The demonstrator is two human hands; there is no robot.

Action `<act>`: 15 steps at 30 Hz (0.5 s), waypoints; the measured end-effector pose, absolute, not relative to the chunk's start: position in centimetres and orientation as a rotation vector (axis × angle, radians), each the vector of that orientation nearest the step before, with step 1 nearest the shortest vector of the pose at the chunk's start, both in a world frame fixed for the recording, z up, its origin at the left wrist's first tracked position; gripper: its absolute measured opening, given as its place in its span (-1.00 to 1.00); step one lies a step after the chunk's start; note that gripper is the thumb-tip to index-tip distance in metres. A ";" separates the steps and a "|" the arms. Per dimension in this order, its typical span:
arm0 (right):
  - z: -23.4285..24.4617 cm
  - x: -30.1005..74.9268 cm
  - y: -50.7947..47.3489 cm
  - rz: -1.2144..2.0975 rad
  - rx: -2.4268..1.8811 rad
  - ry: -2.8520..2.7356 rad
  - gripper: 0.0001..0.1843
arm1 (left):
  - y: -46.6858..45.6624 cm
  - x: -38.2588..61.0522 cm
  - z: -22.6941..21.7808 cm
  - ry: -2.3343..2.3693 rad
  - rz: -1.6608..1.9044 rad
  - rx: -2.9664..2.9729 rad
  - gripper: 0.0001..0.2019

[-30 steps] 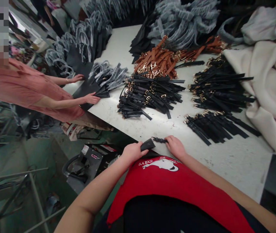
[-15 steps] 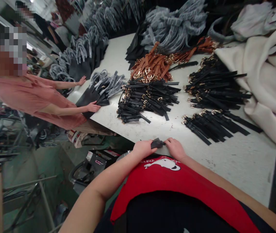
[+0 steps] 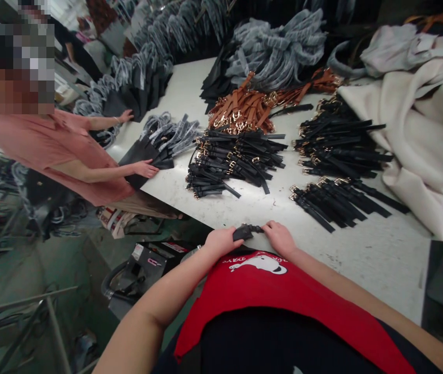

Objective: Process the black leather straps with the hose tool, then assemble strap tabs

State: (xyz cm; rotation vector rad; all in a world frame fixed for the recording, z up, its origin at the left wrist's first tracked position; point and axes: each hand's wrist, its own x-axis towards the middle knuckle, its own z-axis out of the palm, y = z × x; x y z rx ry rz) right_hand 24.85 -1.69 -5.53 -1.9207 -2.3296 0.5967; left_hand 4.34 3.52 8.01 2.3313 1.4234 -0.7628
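At the table's near edge, my left hand (image 3: 221,242) is closed around the wide end of a black leather strap (image 3: 243,232). The fingers of my right hand (image 3: 279,237) pinch the strap's narrower end, and a short dark stretch spans the gap between both hands. Beyond them lies a row of black buckle straps (image 3: 324,203) with gold buckles at their left ends. A larger heap of black straps (image 3: 237,158) lies farther back on the left, and another pile (image 3: 336,137) on the right.
Brown straps (image 3: 240,106) and plastic-wrapped handles (image 3: 279,49) lie behind on the white table (image 3: 392,259). Cream cloth (image 3: 419,122) drapes at right. A co-worker (image 3: 84,150) stands at left, hands on black leather pieces (image 3: 137,153). A dark machine (image 3: 151,272) stands below the table's left edge.
My left hand has shifted slightly left, and more of the strap shows between my hands. The co-worker's hands have moved a little. The whole view has turned slightly.
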 end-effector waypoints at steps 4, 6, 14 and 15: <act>-5.6 24.8 -1.6 0.586 -1.947 -2.357 -0.69 | 3.9 3.3 8.1 1.431 -0.786 2.292 -0.48; -5.7 24.8 -1.7 0.579 -1.952 -2.362 -0.68 | 3.8 2.7 8.2 1.441 -0.789 2.292 -0.48; -6.0 25.1 -1.8 0.573 -1.983 -2.313 -0.68 | 4.1 4.1 7.6 1.369 -0.710 2.306 -0.47; -6.0 25.1 -1.8 0.572 -1.982 -2.310 -0.69 | 4.2 3.7 7.7 1.373 -0.735 2.295 -0.48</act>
